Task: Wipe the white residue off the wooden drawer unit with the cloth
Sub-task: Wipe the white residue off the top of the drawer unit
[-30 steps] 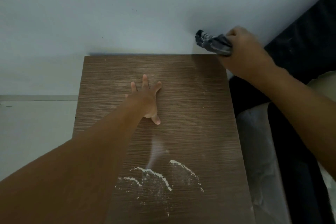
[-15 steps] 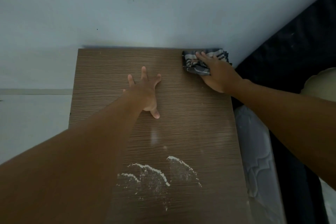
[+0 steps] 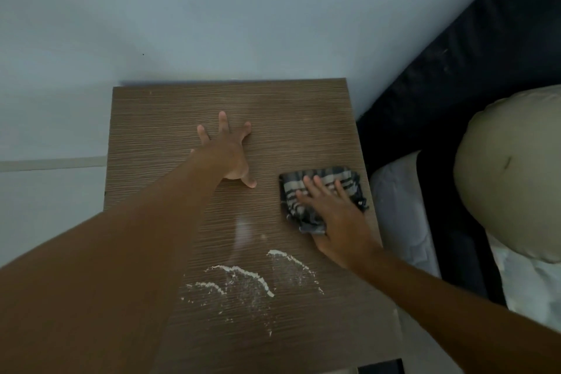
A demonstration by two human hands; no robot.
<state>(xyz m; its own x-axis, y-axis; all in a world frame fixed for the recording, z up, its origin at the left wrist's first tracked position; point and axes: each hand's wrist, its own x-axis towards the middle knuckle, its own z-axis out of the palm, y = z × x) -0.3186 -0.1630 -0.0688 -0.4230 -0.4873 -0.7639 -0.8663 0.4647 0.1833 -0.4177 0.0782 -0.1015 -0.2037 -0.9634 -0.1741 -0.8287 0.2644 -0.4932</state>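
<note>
The brown wood-grain top of the drawer unit (image 3: 158,118) fills the middle of the head view. White residue (image 3: 243,275) lies in curved streaks and specks on its near half. A grey checked cloth (image 3: 326,179) lies crumpled near the right edge, and my right hand (image 3: 337,218) presses flat on it with fingers spread. My left hand (image 3: 227,155) rests palm down on the bare wood at the centre, fingers splayed, holding nothing. A pale smear (image 3: 241,231) runs between my hands and the residue.
A pale wall (image 3: 243,15) backs the unit. To the right are a dark headboard (image 3: 473,70), a beige pillow (image 3: 510,173) and white bedding (image 3: 400,209) close to the unit's edge. Light floor (image 3: 45,197) lies on the left.
My right hand brought the cloth down from the wall to the unit's far right corner, then slid it toward me along the right edge. My left hand stayed planted.
</note>
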